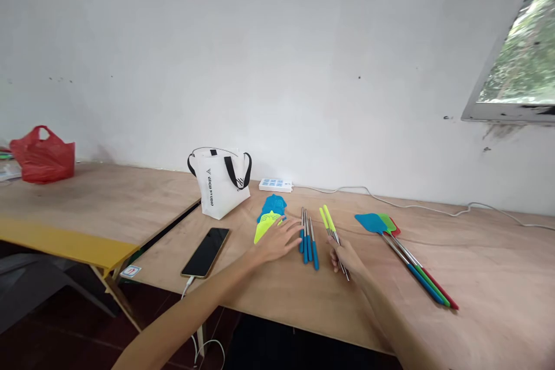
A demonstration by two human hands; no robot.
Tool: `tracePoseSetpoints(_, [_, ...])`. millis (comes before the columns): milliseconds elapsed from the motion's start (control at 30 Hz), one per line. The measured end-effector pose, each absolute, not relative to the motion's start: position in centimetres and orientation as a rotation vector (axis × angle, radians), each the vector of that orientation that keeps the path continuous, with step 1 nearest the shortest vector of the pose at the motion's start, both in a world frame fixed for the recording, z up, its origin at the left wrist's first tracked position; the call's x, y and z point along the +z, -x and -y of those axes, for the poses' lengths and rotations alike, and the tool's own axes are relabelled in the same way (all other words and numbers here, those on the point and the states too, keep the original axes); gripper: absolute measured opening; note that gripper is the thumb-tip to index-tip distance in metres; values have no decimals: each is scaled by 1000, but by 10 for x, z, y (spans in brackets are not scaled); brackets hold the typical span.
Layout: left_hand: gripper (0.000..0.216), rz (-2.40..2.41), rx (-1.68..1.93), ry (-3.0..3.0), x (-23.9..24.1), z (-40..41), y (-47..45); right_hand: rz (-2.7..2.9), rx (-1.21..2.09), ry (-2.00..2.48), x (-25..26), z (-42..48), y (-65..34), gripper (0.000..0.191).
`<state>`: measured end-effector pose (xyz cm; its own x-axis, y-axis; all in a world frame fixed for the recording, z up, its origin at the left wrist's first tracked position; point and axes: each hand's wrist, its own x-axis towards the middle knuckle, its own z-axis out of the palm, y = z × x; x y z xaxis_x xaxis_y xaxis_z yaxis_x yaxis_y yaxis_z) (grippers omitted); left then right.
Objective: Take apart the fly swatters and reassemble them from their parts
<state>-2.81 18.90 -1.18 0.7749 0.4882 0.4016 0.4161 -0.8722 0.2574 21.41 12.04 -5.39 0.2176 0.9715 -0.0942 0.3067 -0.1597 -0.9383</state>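
Observation:
My right hand is closed round a small bunch of metal rods with yellow handles, the handles pointing away from me. With fingers spread, my left hand is over the table beside the yellow swatter head, partly covering it; I cannot tell if it touches. Blue swatter heads lie just behind the yellow one. Between my hands are several metal rods with blue handles, handles toward me. Further right rest three whole fly swatters in blue, green and red, their heads overlapping.
A phone on a charging cable lies left of my left arm. Behind it stands a white bag with black handles. A power strip sits by the wall, its cord running right. A red plastic bag is on the left table.

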Motion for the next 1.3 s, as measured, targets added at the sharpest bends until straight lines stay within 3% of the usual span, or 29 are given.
tracePoseSetpoints(100, [48, -782, 894, -2338, -14, -170, 0, 1360, 885, 1674, -40, -117, -227, 34])
tracePoseSetpoints(200, [65, -806, 956, -1656, -14, -163, -12, 1720, 602, 1658, -17, -109, -248, 16])
tracePoseSetpoints(267, [74, -668, 726, -1354, -15, -158, -12, 2306, 33, 1497, -3, -104, -259, 12])
tracePoseSetpoints(333, [74, -492, 394, -1250, -18, -148, -11, 2685, -545, 1208, 6, -103, -264, 20])
tracePoseSetpoints(400, [81, -424, 199, -1244, -25, -134, -16, 2792, -868, 988, 6, -106, -263, 25])
tracePoseSetpoints(467, [101, -500, 249, -1205, -33, -120, -27, 2774, -1001, 900, -1, -112, -261, 25])
tracePoseSetpoints(667, [91, -660, 621, -1129, -39, -106, -67, 2559, -1039, 1120, -34, -142, -260, 30])
tracePoseSetpoints(967, [53, -964, 886, -1854, -35, -97, -67, 2517, -768, 1378, -53, -188, -258, 33])
tracePoseSetpoints(1167, [41, -920, 1041, -2233, -33, -109, -42, 2433, -589, 1508, -74, -195, -261, 58])
tracePoseSetpoints(1300, [51, -815, 857, -2539, -33, -126, -29, 2336, -511, 1601, -75, -189, -262, 76])
